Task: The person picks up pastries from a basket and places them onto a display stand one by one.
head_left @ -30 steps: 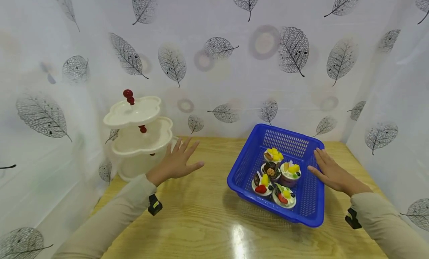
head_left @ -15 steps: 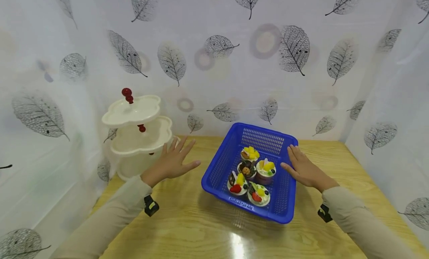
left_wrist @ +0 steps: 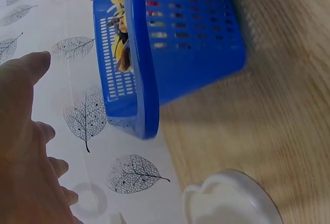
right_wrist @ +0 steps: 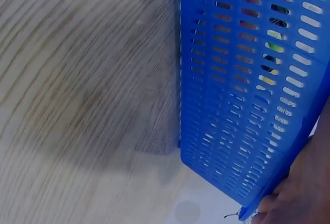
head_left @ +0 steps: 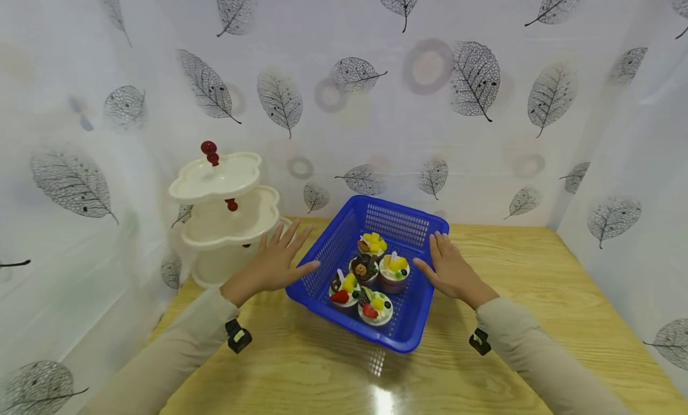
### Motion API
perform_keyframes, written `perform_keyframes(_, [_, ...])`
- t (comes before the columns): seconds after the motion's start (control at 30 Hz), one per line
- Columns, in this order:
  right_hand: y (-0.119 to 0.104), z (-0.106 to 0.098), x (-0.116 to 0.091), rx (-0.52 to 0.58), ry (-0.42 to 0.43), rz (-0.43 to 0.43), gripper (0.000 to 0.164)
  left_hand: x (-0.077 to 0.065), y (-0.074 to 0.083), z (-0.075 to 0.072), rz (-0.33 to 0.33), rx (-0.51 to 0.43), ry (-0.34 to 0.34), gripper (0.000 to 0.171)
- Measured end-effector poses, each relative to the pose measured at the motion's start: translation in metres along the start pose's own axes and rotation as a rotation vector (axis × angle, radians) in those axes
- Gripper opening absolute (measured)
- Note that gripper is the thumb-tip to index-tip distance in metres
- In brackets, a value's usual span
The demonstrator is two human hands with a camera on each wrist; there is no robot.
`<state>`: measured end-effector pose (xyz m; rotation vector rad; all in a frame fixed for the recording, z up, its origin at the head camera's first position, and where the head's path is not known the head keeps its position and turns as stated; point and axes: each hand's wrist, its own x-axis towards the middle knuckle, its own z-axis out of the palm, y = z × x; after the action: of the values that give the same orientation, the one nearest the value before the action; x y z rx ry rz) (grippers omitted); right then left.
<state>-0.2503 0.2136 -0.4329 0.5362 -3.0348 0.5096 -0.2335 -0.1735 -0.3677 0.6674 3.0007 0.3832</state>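
A blue plastic basket [head_left: 349,326] sits on the wooden table, holding several fruit-topped dessert cups [head_left: 394,266] bunched together. My right hand [head_left: 454,273] lies along the basket's right rim with straight fingers touching it; the right wrist view shows the fingers [right_wrist: 273,203] partly hidden behind the rim. Spread wide, my left hand [head_left: 269,267] hovers palm down between the basket's left side and a white tiered stand [head_left: 231,224] with red knobs. The left wrist view shows a gap between that hand [left_wrist: 26,146] and the basket [left_wrist: 191,69].
The tiered stand occupies the back left corner, partly behind my left hand. A pale leaf-printed curtain [head_left: 355,134] encloses the back and both sides of the table [head_left: 516,271].
The basket has slid left across the table with its dessert cups, and my right hand has travelled left along with it. My left hand has stayed nearly in place.
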Motion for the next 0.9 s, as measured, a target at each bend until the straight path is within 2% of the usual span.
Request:
perform_keyframes(0.3, [-0.023,0.010,0.009,0.006,0.008,0.040,0.085,-0.002,0.000,0.005,0.027,-0.013,0.022,0.081])
perform_keyframes(0.57, [-0.031,0.012,0.010,0.002,0.013,0.047,0.085,0.000,0.001,0.013,0.054,-0.076,0.024,0.081])
perform_keyframes(0.73, [-0.032,0.012,0.010,0.002,0.013,0.050,0.085,0.004,-0.003,0.016,0.089,-0.294,-0.062,0.087])
perform_keyframes(0.9, [-0.031,0.014,0.011,0.006,0.021,0.045,0.084,0.008,-0.010,0.019,0.075,-0.531,-0.164,0.094])
